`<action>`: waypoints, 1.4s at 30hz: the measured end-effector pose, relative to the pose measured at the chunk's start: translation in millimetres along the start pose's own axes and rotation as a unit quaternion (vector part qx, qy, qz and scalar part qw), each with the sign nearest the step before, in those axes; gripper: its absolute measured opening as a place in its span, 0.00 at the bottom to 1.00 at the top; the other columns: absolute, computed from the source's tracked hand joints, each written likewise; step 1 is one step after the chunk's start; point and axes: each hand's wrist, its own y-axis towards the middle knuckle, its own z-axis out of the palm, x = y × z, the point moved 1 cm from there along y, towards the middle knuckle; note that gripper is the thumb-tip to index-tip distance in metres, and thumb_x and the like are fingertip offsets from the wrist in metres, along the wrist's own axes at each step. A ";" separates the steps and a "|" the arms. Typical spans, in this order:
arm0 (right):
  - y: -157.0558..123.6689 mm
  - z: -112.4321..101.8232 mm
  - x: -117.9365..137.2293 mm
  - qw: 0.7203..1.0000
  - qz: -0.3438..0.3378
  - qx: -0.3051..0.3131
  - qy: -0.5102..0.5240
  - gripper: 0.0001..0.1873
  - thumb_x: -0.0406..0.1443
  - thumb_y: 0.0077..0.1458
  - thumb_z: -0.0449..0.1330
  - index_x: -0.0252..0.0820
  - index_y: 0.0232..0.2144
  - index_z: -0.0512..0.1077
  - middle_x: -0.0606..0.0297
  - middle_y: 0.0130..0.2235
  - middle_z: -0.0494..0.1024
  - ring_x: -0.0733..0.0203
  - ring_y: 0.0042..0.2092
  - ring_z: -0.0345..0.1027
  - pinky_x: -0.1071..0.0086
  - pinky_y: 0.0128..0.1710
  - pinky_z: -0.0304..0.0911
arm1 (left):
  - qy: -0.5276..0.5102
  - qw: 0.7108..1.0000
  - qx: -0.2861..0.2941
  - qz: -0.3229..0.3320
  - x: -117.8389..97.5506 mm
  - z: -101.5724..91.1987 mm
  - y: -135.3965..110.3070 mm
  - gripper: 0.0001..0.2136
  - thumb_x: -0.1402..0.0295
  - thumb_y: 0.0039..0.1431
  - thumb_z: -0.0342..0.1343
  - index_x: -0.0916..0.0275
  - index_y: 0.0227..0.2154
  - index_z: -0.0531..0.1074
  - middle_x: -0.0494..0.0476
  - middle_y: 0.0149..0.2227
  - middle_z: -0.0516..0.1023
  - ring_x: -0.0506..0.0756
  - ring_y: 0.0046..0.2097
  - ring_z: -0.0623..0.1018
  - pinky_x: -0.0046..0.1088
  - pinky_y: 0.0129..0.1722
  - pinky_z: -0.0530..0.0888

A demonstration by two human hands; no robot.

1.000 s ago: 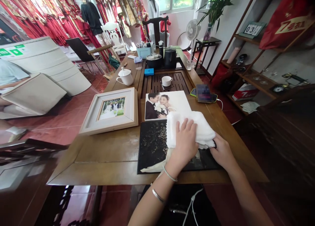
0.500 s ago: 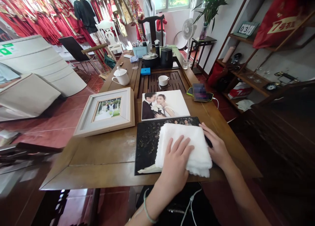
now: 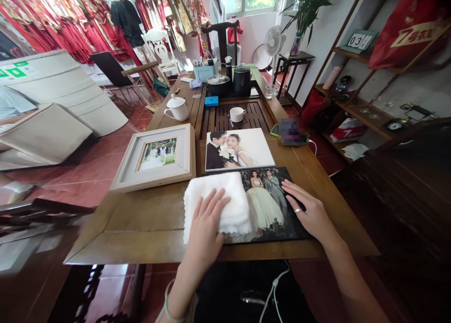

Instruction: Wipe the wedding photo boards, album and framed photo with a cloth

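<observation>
White cloth (image 3: 237, 212): folded in layers; lies over the left part of the dark photo panel, hiding that panel's left edge.
Dark photo panel (image 3: 269, 201): flat near the close edge of the tabletop (image 3: 141, 224); right part exposed, showing a couple, one in a pale gown, one in a grey suit.
Left hand (image 3: 207, 217): laid flat on the cloth, fingers extended and slightly parted; bracelet at wrist.
Right hand (image 3: 310, 212): at the panel's right edge, fingers extended over the edge, thumb apart; ring on one finger.
White-ground print (image 3: 246, 149): flat, just beyond the panel.
Framed photo (image 3: 188, 161): pale wood frame, left of the print.
Slatted tray (image 3: 215, 123): beyond the print; carries a white cup (image 3: 237, 114).
Lidded mug (image 3: 178, 109): white, left of the tray.
Blue box (image 3: 212, 101): near the tray's far left corner.
</observation>
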 end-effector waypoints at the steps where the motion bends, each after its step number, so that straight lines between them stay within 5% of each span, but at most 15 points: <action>1: 0.0 0.2 -0.3 1.000 0.000 0.000 0.001 0.17 0.35 0.63 0.51 0.44 0.53 0.71 0.59 0.57 0.72 0.55 0.60 0.64 0.55 0.62 0.59 | 0.006 1.000 -0.006 0.002 1.6 -0.1 7.4 0.39 0.86 0.34 0.44 0.60 0.56 0.62 0.56 0.66 0.58 0.58 0.69 0.51 0.51 0.67 0.48; 5: 0.1 0.5 -0.5 1.000 0.009 0.000 0.008 0.17 0.35 0.63 0.51 0.45 0.52 0.71 0.60 0.57 0.72 0.57 0.60 0.64 0.55 0.62 0.60 | 0.021 0.999 -0.022 0.009 -4.8 7.1 35.4 0.37 0.86 0.36 0.46 0.60 0.55 0.62 0.58 0.66 0.59 0.61 0.69 0.52 0.54 0.66 0.49; 10: 0.1 -0.4 -1.2 1.000 0.018 0.003 0.016 0.18 0.35 0.63 0.50 0.46 0.52 0.71 0.61 0.57 0.72 0.56 0.60 0.64 0.56 0.62 0.59 | 0.012 0.999 0.003 0.053 -38.6 30.0 50.1 0.37 0.84 0.38 0.48 0.61 0.57 0.61 0.56 0.67 0.57 0.61 0.69 0.50 0.52 0.67 0.45; 18: -4.5 -3.1 -13.1 0.997 0.038 0.024 0.062 0.21 0.36 0.59 0.53 0.45 0.54 0.71 0.59 0.60 0.69 0.50 0.60 0.64 0.57 0.57 0.64 | -0.023 0.993 0.031 0.109 -81.4 55.6 30.1 0.36 0.80 0.41 0.50 0.63 0.59 0.59 0.58 0.67 0.55 0.63 0.68 0.51 0.52 0.67 0.47; 25: -0.5 -11.6 -9.2 0.981 0.116 0.052 0.145 0.21 0.36 0.58 0.54 0.47 0.53 0.71 0.61 0.60 0.69 0.53 0.62 0.62 0.58 0.61 0.59 | 0.004 0.988 0.061 0.140 -99.0 61.9 5.9 0.32 0.73 0.46 0.55 0.64 0.58 0.60 0.63 0.65 0.58 0.68 0.63 0.59 0.52 0.59 0.61; 29: -0.4 -11.1 -10.2 0.981 0.118 0.058 0.146 0.22 0.38 0.56 0.56 0.47 0.54 0.70 0.61 0.61 0.68 0.52 0.62 0.60 0.58 0.63 0.55 | 0.046 0.990 0.039 0.129 -110.5 68.4 7.7 0.30 0.70 0.46 0.57 0.66 0.55 0.61 0.66 0.62 0.61 0.69 0.60 0.61 0.53 0.57 0.62; 35: -3.2 -2.9 -24.2 0.964 0.216 0.041 0.149 0.21 0.42 0.58 0.52 0.50 0.53 0.72 0.66 0.59 0.70 0.51 0.62 0.61 0.57 0.63 0.55 | 0.065 0.994 0.012 0.090 -116.0 69.9 24.9 0.25 0.65 0.47 0.62 0.63 0.49 0.65 0.64 0.60 0.61 0.67 0.58 0.61 0.52 0.57 0.63; 42: -2.7 -4.7 -12.1 0.993 0.076 0.036 0.088 0.21 0.38 0.56 0.55 0.47 0.53 0.72 0.61 0.60 0.69 0.51 0.61 0.62 0.57 0.60 0.60 | 0.055 0.998 0.001 0.024 -101.7 58.1 45.2 0.25 0.72 0.46 0.62 0.63 0.49 0.64 0.63 0.61 0.61 0.67 0.61 0.59 0.50 0.58 0.61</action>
